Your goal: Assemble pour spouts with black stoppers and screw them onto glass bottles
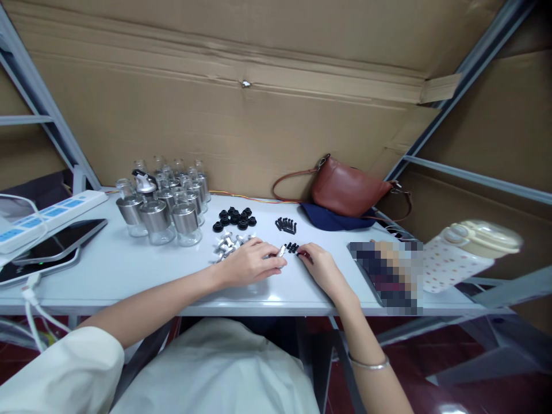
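Closed round a small silvery-white part (282,250), my left hand (254,261) hovers low over the table, right of a pile of similar silver-white pieces (228,244). My right hand (319,265) has its fingertips pinched at the edge of a little group of small black pieces (292,248); whatever lies between them is too small to name. Behind the hands are several slim black parts (286,225) in a row and a cluster of round black stoppers (234,218).
Several glass bottles with metal sleeves (156,219) stand at the back left, one topped with a spout (145,183). A power strip (52,218) lies at the left. A brown bag (345,187) rests on a navy cap (334,219); a spotted tumbler (457,259) stands right.
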A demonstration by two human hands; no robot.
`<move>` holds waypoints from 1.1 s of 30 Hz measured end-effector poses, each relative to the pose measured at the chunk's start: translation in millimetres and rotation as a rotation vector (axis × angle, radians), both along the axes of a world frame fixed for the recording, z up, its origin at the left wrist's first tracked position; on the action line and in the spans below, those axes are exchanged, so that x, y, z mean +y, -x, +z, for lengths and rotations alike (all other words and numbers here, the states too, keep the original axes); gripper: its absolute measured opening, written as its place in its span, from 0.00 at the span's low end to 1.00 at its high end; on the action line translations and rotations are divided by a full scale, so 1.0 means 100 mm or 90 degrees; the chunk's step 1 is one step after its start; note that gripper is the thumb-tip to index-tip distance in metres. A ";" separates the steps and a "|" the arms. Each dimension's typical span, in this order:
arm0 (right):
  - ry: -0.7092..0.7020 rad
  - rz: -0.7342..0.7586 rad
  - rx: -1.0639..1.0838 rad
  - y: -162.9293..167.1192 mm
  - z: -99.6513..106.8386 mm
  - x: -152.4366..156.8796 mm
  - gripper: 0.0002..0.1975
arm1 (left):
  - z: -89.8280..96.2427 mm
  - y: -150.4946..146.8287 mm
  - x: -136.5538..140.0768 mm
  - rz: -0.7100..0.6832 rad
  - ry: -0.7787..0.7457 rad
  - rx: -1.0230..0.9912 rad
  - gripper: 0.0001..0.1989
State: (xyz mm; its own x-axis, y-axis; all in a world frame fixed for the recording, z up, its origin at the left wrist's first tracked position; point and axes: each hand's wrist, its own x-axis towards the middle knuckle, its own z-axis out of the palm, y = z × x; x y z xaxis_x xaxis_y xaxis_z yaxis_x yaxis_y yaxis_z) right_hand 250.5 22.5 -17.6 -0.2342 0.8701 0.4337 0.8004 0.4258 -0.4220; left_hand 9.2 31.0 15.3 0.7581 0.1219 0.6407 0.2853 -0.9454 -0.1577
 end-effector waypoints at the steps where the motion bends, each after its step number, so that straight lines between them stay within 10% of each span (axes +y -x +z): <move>1: -0.007 -0.006 -0.003 0.01 -0.02 0.01 0.08 | 0.00 0.00 0.00 -0.003 0.006 0.004 0.11; 16: 0.003 0.173 0.110 0.34 0.40 -0.45 0.12 | 0.03 0.01 -0.04 -0.039 0.242 -0.011 0.13; 33: 0.093 0.141 0.316 0.49 0.34 -0.47 0.09 | 0.00 0.03 0.00 0.017 0.115 -0.088 0.15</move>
State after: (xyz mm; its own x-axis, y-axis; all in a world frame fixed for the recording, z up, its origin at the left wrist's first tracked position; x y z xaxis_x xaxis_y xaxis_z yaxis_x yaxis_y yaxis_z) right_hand 201.8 -24.8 16.8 -0.2168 0.8826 0.4171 0.3883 0.4700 -0.7927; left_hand 6.4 31.1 15.8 0.6598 0.2624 0.7041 0.3172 -0.9467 0.0555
